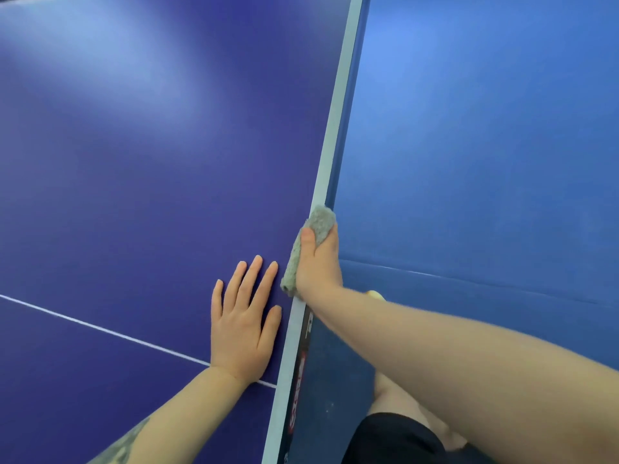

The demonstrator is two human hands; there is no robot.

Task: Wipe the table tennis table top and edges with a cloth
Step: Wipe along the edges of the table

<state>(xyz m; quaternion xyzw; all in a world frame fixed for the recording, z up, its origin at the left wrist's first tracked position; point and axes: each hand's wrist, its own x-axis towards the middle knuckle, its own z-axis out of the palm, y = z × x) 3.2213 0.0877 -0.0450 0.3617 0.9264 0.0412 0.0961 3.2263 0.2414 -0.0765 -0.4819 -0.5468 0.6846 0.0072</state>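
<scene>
The right hand [318,262] grips the grey cloth [310,242] against the desk [134,162] edge, right of centre in the frame. The left hand [244,326], fingers spread, rests flat on top. A loose grip may let the cloth slip off the narrow edge to the floor [485,145].

I can read no word, number or brand anywhere here. The only printing stands on a sticker [299,380] on the side face of the table edge [330,155], below my right hand [318,259], which grips the cloth [320,222]. That sticker is black with red and white patches, and its letters are seen at too steep an angle and too blurred to make out. Near its upper end there is a white mark that may be a letter, but I cannot tell which one. The white line [100,329] across the table top by my left hand [243,326] carries no writing.
</scene>
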